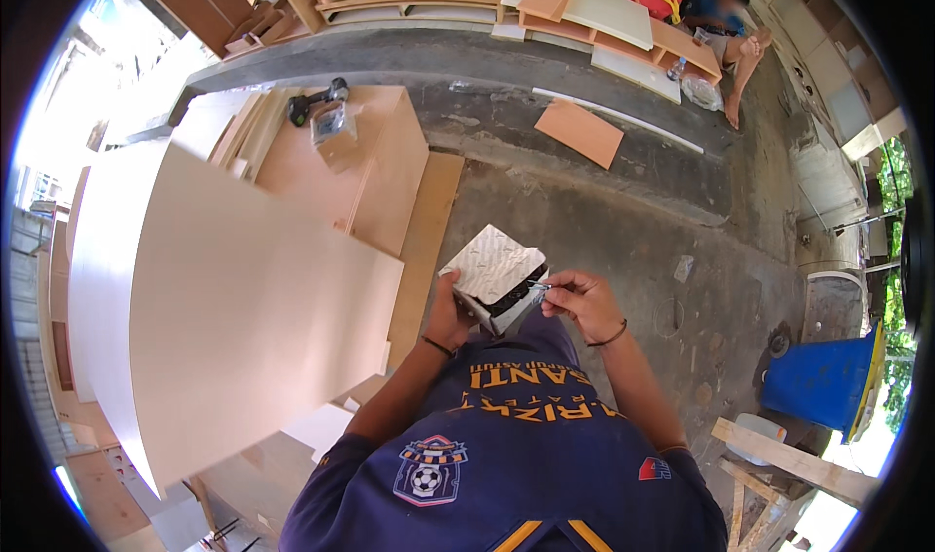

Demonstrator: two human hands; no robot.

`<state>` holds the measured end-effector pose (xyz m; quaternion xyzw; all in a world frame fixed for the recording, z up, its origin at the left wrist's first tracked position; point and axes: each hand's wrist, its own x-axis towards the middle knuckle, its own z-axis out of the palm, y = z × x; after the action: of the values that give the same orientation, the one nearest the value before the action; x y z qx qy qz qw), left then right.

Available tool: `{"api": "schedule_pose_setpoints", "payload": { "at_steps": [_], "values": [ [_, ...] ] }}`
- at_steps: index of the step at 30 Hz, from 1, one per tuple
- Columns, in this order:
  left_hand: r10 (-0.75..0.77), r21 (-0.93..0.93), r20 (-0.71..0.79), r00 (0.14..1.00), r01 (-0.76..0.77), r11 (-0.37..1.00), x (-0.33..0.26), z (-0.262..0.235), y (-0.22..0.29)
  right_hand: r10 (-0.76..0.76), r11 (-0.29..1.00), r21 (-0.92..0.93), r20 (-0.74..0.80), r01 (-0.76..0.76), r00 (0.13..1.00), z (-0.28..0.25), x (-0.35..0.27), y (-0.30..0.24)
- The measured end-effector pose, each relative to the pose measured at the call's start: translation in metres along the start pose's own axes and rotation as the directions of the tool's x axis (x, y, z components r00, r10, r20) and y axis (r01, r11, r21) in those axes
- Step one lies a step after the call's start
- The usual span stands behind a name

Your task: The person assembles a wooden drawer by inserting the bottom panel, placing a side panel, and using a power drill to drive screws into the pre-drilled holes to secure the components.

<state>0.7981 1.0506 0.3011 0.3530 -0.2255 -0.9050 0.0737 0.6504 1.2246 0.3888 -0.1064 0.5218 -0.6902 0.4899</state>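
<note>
Silver-patterned box point(490, 260) held before the torso, above the lap, mouth tilted toward the right. Left hand point(449, 313) wrapped partly round its near left side, thumb up by the edge. Right hand point(580, 301) at the mouth, thumb and fingertips nearly together on small shiny metal pieces point(539, 287); count unclear. Step in hand looks like handling small hardware at the opening; whether out or in, cannot tell. Next move likely calls for a firm pinch and a steady box.

Around: large pale panel point(253, 328) just left of the left forearm, in the way of any reach toward the drill point(317, 101) and open carton point(334, 135) on a wooden cabinet point(385, 167). Ahead, a brown board point(579, 133). Right, a blue bin point(820, 382). Another person point(719, 12) sits far off.
</note>
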Motion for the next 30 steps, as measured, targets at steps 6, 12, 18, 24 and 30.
{"api": "schedule_pose_setpoints", "payload": {
  "at_steps": [6, 12, 18, 24, 30],
  "values": [
    [0.03, -0.072, -0.007, 1.0, -0.03, 0.997, 0.097, 0.048, 0.044, 0.035, 0.972, 0.226, 0.127, -0.063, 0.991, -0.048, 0.113, -0.068],
    [0.171, -0.2, -0.066, 0.983, -0.181, 0.963, 0.165, 0.061, 0.099, 0.092, 0.953, 0.26, 0.237, -0.155, 0.967, -0.07, 0.226, -0.124],
    [0.4, -0.347, -0.327, 0.856, -0.502, 0.792, 0.194, 0.041, 0.144, 0.11, 0.962, 0.199, 0.345, -0.187, 0.932, -0.078, 0.312, -0.172],
    [0.452, -0.229, -0.728, 0.516, -0.804, 0.549, 0.236, -0.058, 0.194, 0.168, 0.94, 0.219, 0.368, -0.261, 0.915, -0.072, 0.402, -0.201],
    [0.286, -0.14, -0.925, 0.25, -0.924, 0.354, 0.279, -0.147, 0.259, 0.233, 0.944, 0.147, 0.334, -0.294, 0.913, -0.043, 0.472, -0.234]
  ]
}}
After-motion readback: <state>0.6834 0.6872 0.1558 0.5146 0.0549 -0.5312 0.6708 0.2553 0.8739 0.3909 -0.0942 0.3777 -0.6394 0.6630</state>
